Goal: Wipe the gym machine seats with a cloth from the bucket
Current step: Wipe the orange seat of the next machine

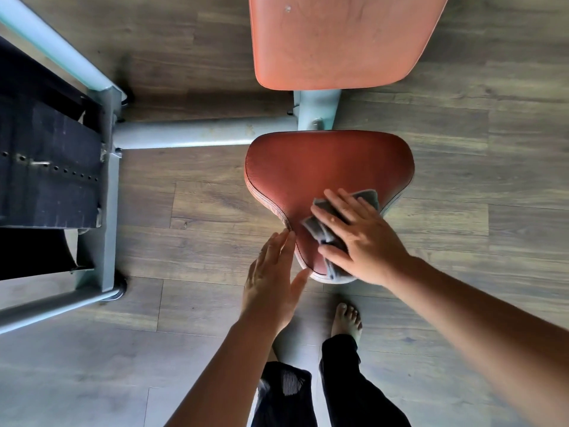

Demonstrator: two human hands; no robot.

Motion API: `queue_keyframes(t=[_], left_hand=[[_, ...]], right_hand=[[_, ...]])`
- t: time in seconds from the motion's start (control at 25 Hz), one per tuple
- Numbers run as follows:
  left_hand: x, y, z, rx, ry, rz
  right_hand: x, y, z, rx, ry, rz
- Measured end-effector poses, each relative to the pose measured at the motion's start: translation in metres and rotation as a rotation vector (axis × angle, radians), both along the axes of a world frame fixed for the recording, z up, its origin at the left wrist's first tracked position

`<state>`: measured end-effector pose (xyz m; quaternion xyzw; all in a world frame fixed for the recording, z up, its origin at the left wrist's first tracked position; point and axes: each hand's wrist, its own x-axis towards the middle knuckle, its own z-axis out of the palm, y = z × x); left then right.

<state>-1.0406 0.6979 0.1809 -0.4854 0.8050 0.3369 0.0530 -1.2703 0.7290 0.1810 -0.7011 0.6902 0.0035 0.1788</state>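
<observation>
A red-brown padded seat (323, 167) of a gym machine sits in the middle of the view, its narrow front end toward me. A grey cloth (366, 197) lies crumpled on the seat's near right part. My right hand (360, 238) lies flat on the cloth with fingers spread, pressing it onto the seat. My left hand (271, 278) rests against the seat's near left edge, fingers straight and holding nothing. An orange backrest pad (338, 41) stands beyond the seat. No bucket is in view.
The machine's pale grey steel frame (191, 135) runs left from under the seat to an upright post. A black weight stack (46, 167) fills the left side. Wood-look flooring (492, 149) surrounds the seat. My bare foot (346, 318) stands just below the seat's tip.
</observation>
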Motion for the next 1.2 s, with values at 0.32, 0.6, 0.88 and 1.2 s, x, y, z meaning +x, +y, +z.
queue_keyframes(t=[0.32,0.6,0.88,1.2], left_hand=[[-0.003,-0.001,0.003,-0.005,-0.041,-0.011],[-0.005,-0.003,0.009,-0.015,-0.091,-0.033],[-0.016,-0.024,0.075,0.006,-0.181,-0.084],[-0.038,-0.007,0.233,-0.092,-0.217,-0.233]], right_hand=[[-0.037,-0.091,-0.028,0.1,0.087,-0.484],[0.032,-0.013,-0.013,-0.135,-0.196,-0.36],[0.005,-0.014,0.056,-0.089,-0.278,-0.403],[-0.005,0.06,0.233,-0.065,-0.293,-0.562]])
